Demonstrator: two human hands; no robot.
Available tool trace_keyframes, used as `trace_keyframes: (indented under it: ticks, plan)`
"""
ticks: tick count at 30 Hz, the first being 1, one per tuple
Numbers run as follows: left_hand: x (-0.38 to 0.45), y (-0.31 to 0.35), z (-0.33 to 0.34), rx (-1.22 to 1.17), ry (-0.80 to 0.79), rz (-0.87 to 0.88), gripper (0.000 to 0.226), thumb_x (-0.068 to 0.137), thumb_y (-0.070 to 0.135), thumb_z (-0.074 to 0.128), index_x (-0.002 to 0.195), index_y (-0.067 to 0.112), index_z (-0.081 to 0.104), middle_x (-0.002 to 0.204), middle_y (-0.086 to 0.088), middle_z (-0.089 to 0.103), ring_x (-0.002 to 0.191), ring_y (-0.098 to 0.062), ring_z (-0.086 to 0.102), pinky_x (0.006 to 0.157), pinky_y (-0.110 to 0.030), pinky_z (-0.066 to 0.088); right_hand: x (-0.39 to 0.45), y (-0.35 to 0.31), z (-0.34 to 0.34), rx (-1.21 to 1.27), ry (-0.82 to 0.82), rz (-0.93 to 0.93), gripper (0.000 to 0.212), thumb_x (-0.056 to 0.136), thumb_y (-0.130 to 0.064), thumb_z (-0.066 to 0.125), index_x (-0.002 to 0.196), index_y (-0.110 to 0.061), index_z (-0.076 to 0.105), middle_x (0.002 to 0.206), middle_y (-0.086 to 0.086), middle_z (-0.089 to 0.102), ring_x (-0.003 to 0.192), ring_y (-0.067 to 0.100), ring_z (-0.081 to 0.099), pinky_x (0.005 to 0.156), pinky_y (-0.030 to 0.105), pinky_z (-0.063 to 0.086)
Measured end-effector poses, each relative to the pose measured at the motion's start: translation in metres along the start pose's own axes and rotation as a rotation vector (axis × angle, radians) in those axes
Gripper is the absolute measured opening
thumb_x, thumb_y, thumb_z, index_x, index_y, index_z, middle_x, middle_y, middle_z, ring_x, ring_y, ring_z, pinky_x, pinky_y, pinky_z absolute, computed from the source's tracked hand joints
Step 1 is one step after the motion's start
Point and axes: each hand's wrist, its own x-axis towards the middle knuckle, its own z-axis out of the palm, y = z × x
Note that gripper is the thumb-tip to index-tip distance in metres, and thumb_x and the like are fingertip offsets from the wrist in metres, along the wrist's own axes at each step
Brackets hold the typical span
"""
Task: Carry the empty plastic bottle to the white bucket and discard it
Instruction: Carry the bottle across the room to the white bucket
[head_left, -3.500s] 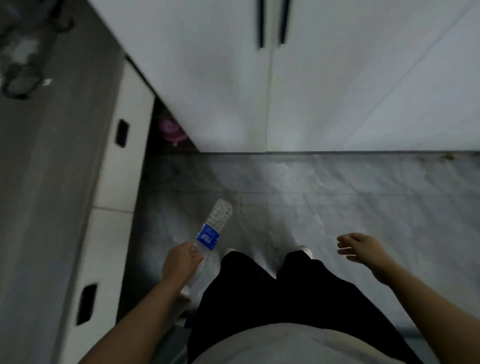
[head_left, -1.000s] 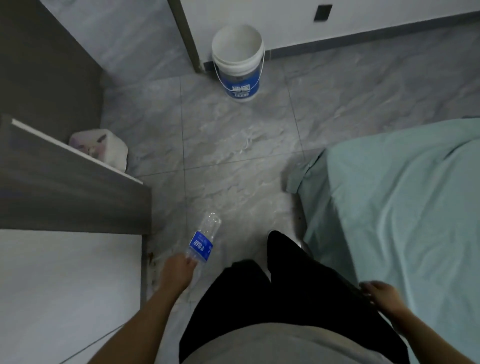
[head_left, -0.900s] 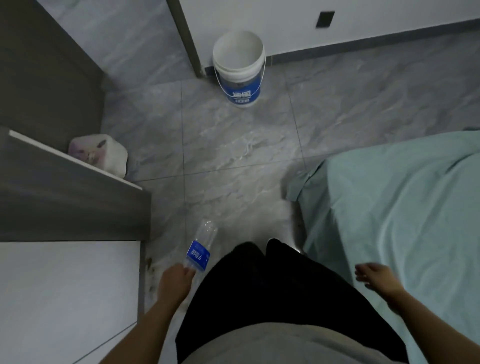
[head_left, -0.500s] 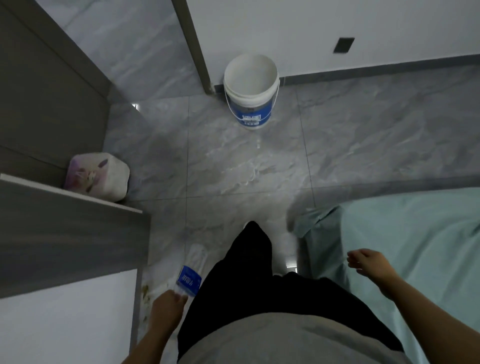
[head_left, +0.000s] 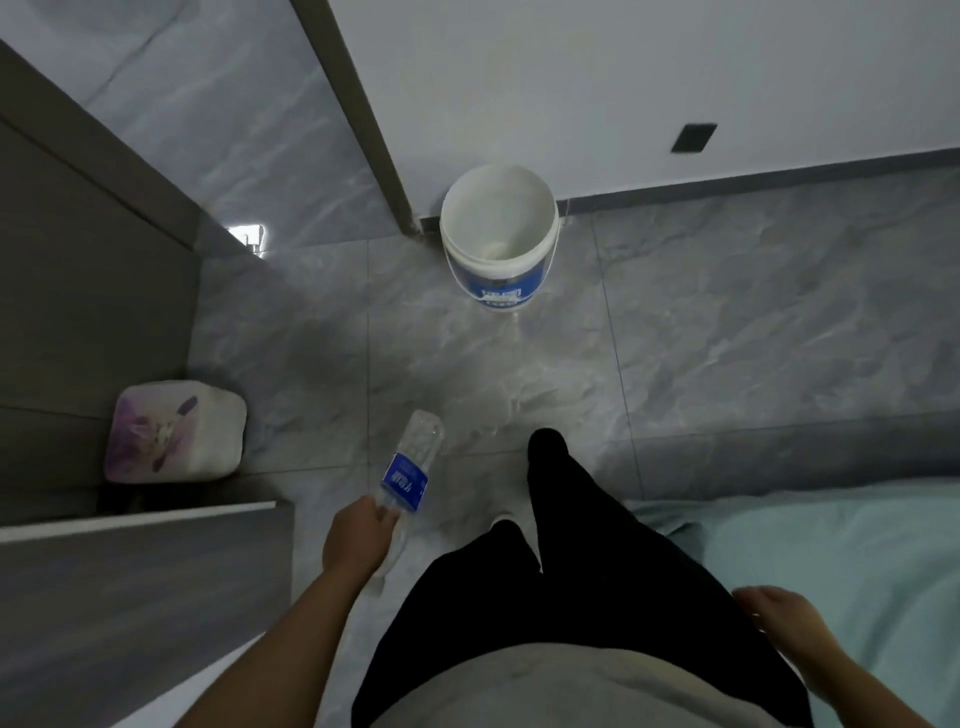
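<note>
My left hand grips the neck end of a clear empty plastic bottle with a blue label, its base pointing forward over the floor. The white bucket with a blue label stands open on the tiles ahead, against the wall beside a door frame, well beyond the bottle. My right hand hangs at my side above the bed edge, fingers loosely apart, holding nothing.
A grey cabinet stands at my left with a flowered tissue pack on the floor beside it. A bed with a green sheet fills the lower right. Grey marble tiles run between me and the bucket.
I have turned from the wardrobe and walked toward the bucket, which now appears larger and nearer. My left hand has swung the bottle forward; my right hand has dropped back.
</note>
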Motion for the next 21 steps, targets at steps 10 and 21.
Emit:
trace_keyframes:
  ticks: [10, 21]
  plan:
    - [0.058, 0.065, -0.024, -0.020, -0.006, -0.099, 0.024, 0.087, 0.021, 0.058, 0.067, 0.008, 0.053, 0.075, -0.017, 0.063, 0.070, -0.025, 0.055, 0.062, -0.029, 0.036, 0.089, -0.202, -0.030, -0.097, -0.017, -0.197, 0.030, 0.091, -0.009, 0.047, 0.086, 0.016, 0.064, 0.095, 0.035, 0.065, 0.081, 0.033, 0.056, 0.068, 0.035, 0.037]
    - [0.147, 0.119, -0.074, -0.032, -0.114, -0.151, 0.025, 0.088, 0.023, 0.058, 0.068, 0.008, 0.054, 0.067, -0.007, 0.057, 0.070, -0.025, 0.056, 0.064, -0.032, 0.040, 0.136, -0.321, -0.014, -0.146, -0.039, -0.160, 0.028, 0.092, -0.003, 0.044, 0.099, 0.017, 0.062, 0.105, 0.035, 0.065, 0.095, 0.040, 0.061, 0.059, 0.021, 0.042]
